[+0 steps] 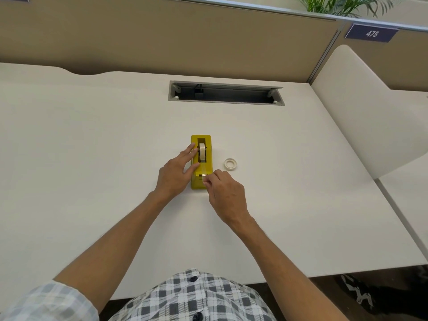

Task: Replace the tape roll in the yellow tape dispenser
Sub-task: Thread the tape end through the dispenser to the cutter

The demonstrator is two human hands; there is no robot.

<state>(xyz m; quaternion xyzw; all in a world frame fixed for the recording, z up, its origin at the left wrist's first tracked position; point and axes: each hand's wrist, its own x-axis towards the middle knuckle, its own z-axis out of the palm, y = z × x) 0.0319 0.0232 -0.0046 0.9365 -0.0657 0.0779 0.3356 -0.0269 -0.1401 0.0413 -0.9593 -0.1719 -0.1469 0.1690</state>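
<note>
The yellow tape dispenser [206, 169] lies lengthwise in the middle of the white desk [92, 147]. A whitish tape roll [202, 152] stands upright in its well. My left hand [177, 172] rests against the dispenser's left side with straight fingers reaching up beside the roll. My right hand [223, 191] is at the near end by the cutter, its fingertips pinching the tape end [204, 175]. A second, thinner tape roll [230, 163] lies flat on the desk just right of the dispenser.
An open cable slot [225, 92] is set into the desk farther back. Beige partition walls close the back, and a white divider panel [361, 107] stands on the right. A plant shows over the partition at top right. The desk's near edge is at my waist.
</note>
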